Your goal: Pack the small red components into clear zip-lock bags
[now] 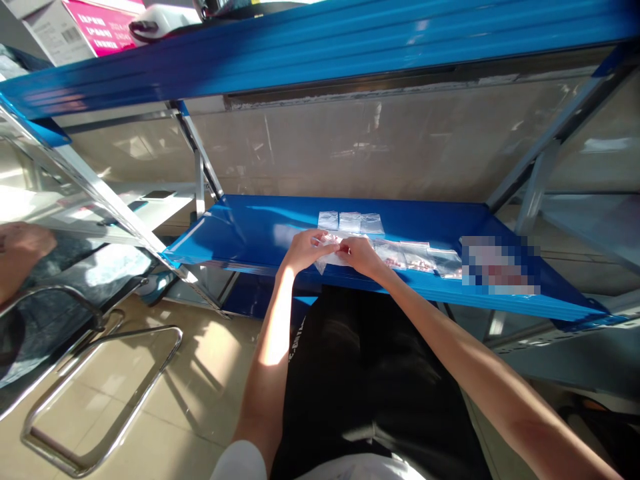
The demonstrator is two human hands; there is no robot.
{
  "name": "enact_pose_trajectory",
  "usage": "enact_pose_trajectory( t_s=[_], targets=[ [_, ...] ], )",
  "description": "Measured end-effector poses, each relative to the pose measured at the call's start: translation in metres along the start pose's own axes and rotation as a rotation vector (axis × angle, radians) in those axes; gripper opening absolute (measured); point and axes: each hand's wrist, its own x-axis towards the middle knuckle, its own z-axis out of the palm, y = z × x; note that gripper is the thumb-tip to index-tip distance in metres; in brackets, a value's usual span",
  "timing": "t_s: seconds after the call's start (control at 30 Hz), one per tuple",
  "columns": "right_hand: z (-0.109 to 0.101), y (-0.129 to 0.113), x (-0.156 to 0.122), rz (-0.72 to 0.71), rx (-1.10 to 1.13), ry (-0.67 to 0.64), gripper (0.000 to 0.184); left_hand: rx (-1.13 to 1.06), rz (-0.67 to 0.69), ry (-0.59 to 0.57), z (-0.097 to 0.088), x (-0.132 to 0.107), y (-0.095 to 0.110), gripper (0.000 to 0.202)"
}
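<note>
A small clear plastic bag (pixel 330 253) with pinkish contents sits at the front of the blue steel shelf (pixel 250 223), gathered between both hands. The left hand (pixel 305 250) and right hand (pixel 363 257) meet over it, their fingers curled inward and pinching the film from either side. Exact finger placement is too small to resolve. The bag is judged light, soft and slippery; the film will crease and slide readily. Take hold at a flat edge or seam, clear of the contents.

Three small clear bags (pixel 350 223) lie side by side just behind the hands. A row of clear bags with reddish contents (pixel 410 257) lies just beside the right hand. Farther right, a pixelated item (pixel 500 265) rests on the shelf; its identity cannot be determined.

A grey steel upright (pixel 199 148) supports the shelf, and an upper blue shelf (pixel 320 53) runs overhead. Below are a tiled floor (pixel 215 373) and a chrome tube frame (pixel 140 329). A further hand (pixel 23 247) shows at the left edge, well apart from the person's own; it may be a reflection.
</note>
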Motion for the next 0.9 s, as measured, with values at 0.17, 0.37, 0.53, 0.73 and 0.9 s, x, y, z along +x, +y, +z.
enact_pose_trajectory(
  t_s=[0.17,0.37,0.53,0.73,0.9],
  targets=[
    [-0.014,0.000,0.001,0.037,0.131,0.068,0.016,0.010,-0.009,-0.006,0.000,0.000,-0.001,0.065],
    [-0.042,-0.013,0.005,-0.049,0.470,0.034,0.024,0.018,0.013,-0.033,0.005,0.001,0.002,0.060],
    [-0.052,-0.028,0.007,-0.074,0.463,-0.072,0.025,0.008,0.054,-0.060,0.004,0.002,0.007,0.050],
    [-0.059,-0.027,0.007,-0.001,0.514,-0.037,0.026,0.011,0.029,-0.017,0.004,0.000,0.007,0.053],
    [-0.040,-0.008,0.010,0.030,0.263,0.029,0.018,0.000,-0.023,-0.002,0.002,-0.002,0.008,0.060]
  ],
)
